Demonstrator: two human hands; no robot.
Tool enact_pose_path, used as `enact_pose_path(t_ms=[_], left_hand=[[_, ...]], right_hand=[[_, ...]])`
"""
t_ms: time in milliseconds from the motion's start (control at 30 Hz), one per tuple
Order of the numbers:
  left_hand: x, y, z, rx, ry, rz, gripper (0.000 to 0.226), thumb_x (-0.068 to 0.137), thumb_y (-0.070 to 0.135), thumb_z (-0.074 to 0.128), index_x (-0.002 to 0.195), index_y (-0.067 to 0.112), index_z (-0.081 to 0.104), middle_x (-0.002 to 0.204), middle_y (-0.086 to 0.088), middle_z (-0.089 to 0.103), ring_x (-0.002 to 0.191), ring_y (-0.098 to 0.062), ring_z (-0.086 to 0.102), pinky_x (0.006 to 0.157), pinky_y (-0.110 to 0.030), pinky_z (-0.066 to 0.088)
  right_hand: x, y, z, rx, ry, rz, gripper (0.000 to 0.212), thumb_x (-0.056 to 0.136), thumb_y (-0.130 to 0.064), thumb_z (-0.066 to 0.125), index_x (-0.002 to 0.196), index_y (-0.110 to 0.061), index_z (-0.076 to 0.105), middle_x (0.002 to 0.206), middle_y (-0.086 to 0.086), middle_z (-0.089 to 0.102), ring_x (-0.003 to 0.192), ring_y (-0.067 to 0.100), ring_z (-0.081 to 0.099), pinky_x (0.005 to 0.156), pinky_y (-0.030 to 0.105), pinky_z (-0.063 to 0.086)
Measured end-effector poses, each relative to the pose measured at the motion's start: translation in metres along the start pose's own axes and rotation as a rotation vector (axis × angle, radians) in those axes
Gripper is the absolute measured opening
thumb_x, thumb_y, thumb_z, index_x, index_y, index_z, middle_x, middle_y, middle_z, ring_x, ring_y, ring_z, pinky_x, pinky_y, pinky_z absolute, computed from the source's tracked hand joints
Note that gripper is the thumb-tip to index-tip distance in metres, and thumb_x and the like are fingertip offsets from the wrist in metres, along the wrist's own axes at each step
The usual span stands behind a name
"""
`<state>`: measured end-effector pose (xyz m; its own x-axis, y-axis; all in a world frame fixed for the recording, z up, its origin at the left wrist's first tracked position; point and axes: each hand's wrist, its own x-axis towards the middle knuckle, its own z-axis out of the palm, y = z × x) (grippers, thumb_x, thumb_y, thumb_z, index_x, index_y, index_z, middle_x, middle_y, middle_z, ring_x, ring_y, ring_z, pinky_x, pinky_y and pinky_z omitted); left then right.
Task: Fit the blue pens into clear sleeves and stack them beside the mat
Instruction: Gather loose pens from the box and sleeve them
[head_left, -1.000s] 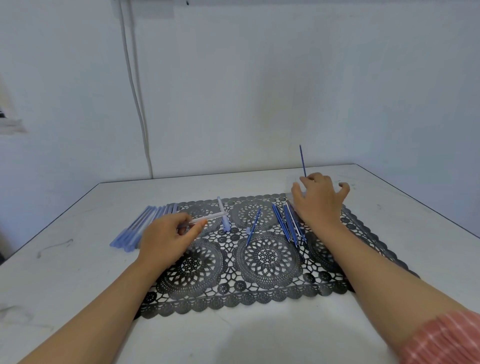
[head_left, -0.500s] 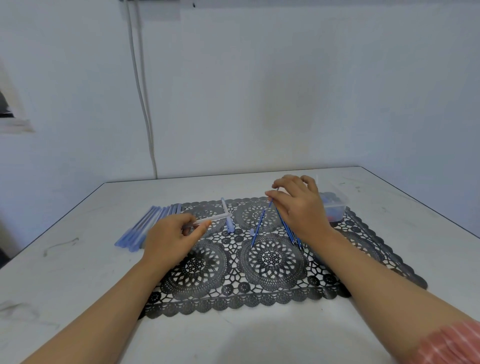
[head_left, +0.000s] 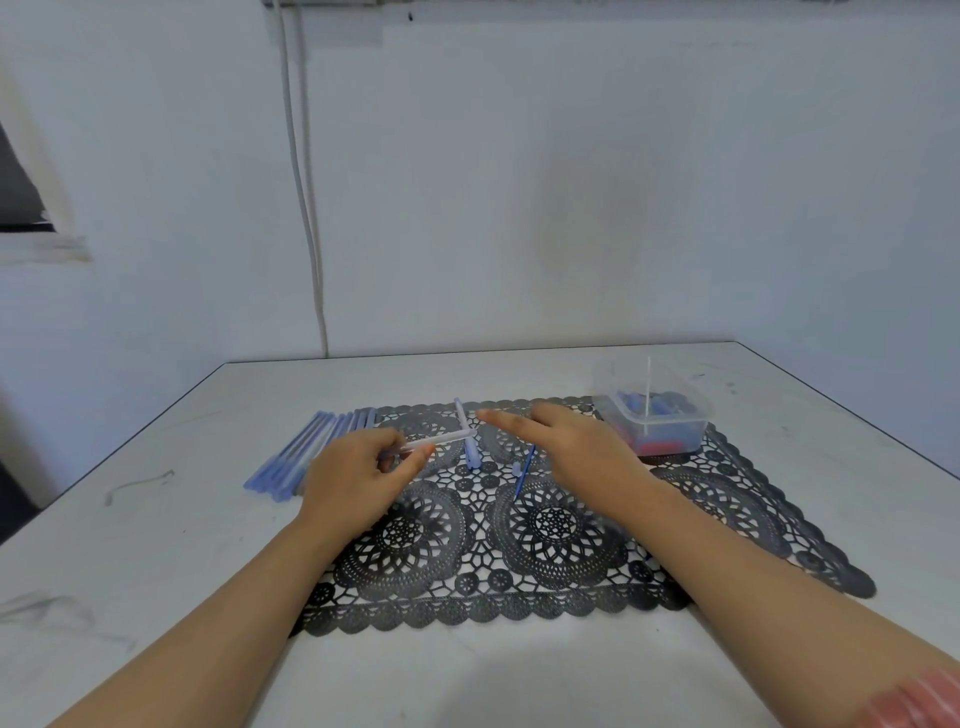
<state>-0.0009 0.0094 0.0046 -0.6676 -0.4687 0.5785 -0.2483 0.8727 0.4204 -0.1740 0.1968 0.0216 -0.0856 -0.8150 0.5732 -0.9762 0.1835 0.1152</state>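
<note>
My left hand (head_left: 358, 475) pinches a clear sleeve (head_left: 441, 438) that points right over the black lace mat (head_left: 727, 499). My right hand (head_left: 566, 449) hovers just right of it with fingers stretched left toward the sleeve's open end. The hand is blurred, and I cannot make out anything in its fingers. One thin blue pen (head_left: 523, 472) lies on the mat under that hand, beside a small blue cap (head_left: 515, 469). Another pale blue piece (head_left: 467, 441) lies upright across the mat. A stack of sleeved pens (head_left: 306, 454) lies left of the mat.
A clear plastic tub (head_left: 654, 415) with blue and red pieces and a thin white stick stands on the mat's far right corner. The white table (head_left: 156, 545) ends at a wall behind, with a cable (head_left: 306, 208) running down it.
My right hand has swept left from the pens on the mat's right side toward the sleeve, uncovering the tub. My left hand keeps its hold on the sleeve.
</note>
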Motion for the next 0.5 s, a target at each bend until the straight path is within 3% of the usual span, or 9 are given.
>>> enact_pose_path(t_ms=[133,267,500], left_hand=[[-0.0001,-0.0017,0.0002,0.005,-0.003,0.004,0.051,0.078,0.066,0.045,0.061,0.019,0.058,0.051,-0.001,0.05,0.05,-0.01,0.05,0.049,-0.037,0.044],[0.0,-0.0026,0.0006,0.001,-0.003,0.006,0.053,0.076,0.068,0.041,0.061,0.02,0.058,0.051,0.0,0.05,0.051,-0.009,0.05,0.05,-0.037,0.044],[-0.0006,-0.0014,-0.0001,-0.012,-0.007,0.01,0.053,0.075,0.068,0.04,0.065,0.021,0.061,0.052,0.0,0.052,0.051,-0.009,0.05,0.048,-0.034,0.043]], right_hand=[[-0.0006,-0.0019,-0.0008,0.019,-0.003,0.025,0.096,0.058,0.014,0.058,0.139,-0.034,0.038,0.074,-0.001,0.05,0.055,0.016,0.048,0.037,0.025,0.042],[-0.0001,-0.0049,-0.001,0.055,-0.01,0.012,0.087,0.056,0.013,0.062,0.131,-0.03,0.051,0.068,0.0,0.049,0.053,0.013,0.04,0.037,0.024,0.034],[-0.001,-0.006,-0.0033,0.111,-0.028,0.028,0.073,0.063,0.003,0.047,0.128,-0.031,0.055,0.069,-0.001,0.049,0.059,0.01,0.035,0.04,0.025,0.034]])
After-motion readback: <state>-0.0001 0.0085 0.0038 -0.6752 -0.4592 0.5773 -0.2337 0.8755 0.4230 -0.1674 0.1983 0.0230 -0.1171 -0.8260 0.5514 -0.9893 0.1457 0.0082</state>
